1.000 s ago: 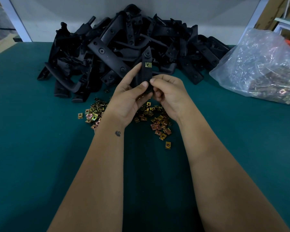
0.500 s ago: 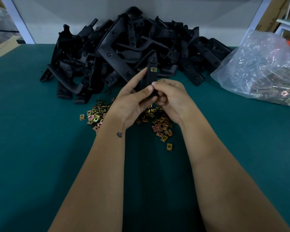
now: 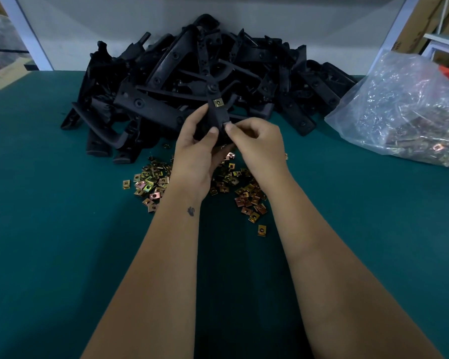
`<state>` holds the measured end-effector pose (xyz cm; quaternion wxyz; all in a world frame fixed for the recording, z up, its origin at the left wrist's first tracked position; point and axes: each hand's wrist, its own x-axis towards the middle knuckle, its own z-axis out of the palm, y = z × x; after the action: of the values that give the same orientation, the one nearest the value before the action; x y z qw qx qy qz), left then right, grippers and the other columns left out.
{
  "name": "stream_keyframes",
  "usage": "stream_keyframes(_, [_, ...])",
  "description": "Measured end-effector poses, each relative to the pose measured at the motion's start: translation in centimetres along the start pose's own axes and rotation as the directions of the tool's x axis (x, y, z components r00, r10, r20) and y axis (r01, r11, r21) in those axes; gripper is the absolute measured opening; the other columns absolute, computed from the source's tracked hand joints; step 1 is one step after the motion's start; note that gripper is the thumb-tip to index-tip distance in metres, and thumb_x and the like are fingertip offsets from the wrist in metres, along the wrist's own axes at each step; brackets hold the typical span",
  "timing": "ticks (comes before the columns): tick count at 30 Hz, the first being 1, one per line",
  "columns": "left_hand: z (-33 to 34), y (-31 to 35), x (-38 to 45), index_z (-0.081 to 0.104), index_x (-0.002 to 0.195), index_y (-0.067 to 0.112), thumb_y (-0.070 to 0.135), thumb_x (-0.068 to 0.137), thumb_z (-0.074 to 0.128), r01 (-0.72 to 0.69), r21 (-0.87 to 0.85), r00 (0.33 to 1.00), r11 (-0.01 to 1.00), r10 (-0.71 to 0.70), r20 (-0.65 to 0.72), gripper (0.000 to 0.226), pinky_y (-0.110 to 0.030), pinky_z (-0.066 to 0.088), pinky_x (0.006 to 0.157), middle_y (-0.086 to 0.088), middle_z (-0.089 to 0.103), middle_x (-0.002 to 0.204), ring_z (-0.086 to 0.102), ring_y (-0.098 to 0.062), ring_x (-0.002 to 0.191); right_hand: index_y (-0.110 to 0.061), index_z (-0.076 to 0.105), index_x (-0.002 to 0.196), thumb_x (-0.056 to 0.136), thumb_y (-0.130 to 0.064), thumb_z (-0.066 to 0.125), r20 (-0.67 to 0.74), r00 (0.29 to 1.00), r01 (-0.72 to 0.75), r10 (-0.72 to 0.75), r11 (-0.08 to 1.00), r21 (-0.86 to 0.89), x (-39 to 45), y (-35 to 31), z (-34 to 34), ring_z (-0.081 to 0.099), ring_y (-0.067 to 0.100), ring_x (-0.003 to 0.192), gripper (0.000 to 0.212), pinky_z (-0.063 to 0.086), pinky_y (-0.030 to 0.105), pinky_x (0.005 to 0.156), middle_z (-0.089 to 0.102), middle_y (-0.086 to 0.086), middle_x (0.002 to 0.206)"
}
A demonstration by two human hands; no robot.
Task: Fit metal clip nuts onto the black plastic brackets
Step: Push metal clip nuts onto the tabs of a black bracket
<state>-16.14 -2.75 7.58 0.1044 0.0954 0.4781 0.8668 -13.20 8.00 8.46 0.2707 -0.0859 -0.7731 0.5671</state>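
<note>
Black bracket (image 3: 218,116) — upright (slightly tilted) — brass clip nut (image 3: 218,102) fitted.

Left hand (image 3: 196,154) and right hand (image 3: 257,143) gripping a black plastic bracket (image 3: 217,115) (one brass clip nut (image 3: 218,102) fitted), loose clip nuts (image 3: 151,181) on green bench (image 3: 49,242)

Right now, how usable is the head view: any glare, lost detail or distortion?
Head view: dim, even light; the bracket pile merges into near-solid black; glare speckles the plastic bag, hiding its contents; wide-angle bending curves the table's far edge; the fitted clip nut on the held bracket reads clearly.
</note>
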Motion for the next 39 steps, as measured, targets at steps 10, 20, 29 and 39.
stream_keyframes(10, [0.18,-0.12,0.13,0.067,0.111,0.033,-0.014,0.096,0.038,0.029,0.001,1.0,1.0,-0.029,-0.013,0.057,-0.028,0.058,0.075,-0.006,0.075,0.105,0.073,-0.019,0.095,-0.022,0.063,0.087,0.087,-0.043,0.065,-0.009,0.98,0.183,-0.2,0.913,-0.365,-0.45,0.51,0.53,0.049,0.001,0.074,0.021,0.037,0.02,0.064,0.049,-0.015,0.082])
stream_keyframes(20, [0.48,-0.37,0.16,0.058,0.134,0.02,-0.013,0.097,0.041,0.022,-0.013,1.0,1.0,-0.022,0.017,0.052,-0.03,0.058,0.08,-0.004,0.076,0.105,0.073,-0.018,0.097,-0.015,0.054,0.071,0.09,-0.033,0.066,-0.046,0.947,0.273,-0.319,0.868,-0.414,-0.96,-0.15,0.32,0.043,0.008,0.062,0.029,0.03,0.021,0.053,0.045,-0.01,0.071])
stream_keyframes(29, [0.61,-0.27,0.07,0.06,0.131,0.022,-0.012,0.096,0.041,0.019,-0.037,1.0,0.999,-0.019,-0.01,0.052,-0.029,0.059,0.079,0.002,0.077,0.099,0.073,-0.014,0.091,-0.012,0.066,0.092,0.087,-0.038,0.07,-0.102,0.921,0.281,-0.376,0.821,-0.497,-1.1,-0.03,0.72,0.053,0.011,0.076,0.027,0.042,0.027,0.06,0.053,-0.006,0.089])
stream_keyframes(39, [0.37,0.02,-0.06,0.068,0.103,0.025,0.018,0.101,0.052,0.045,-0.106,0.995,0.993,-0.054,-0.083,0.018,-0.031,0.056,0.077,0.0,0.072,0.102,0.066,-0.016,0.092,-0.014,0.068,0.102,0.088,-0.031,0.067,-0.057,0.907,0.335,-0.418,0.796,-0.504,-0.7,0.16,0.43,0.055,0.013,0.086,0.022,0.049,0.033,0.063,0.057,-0.003,0.097])
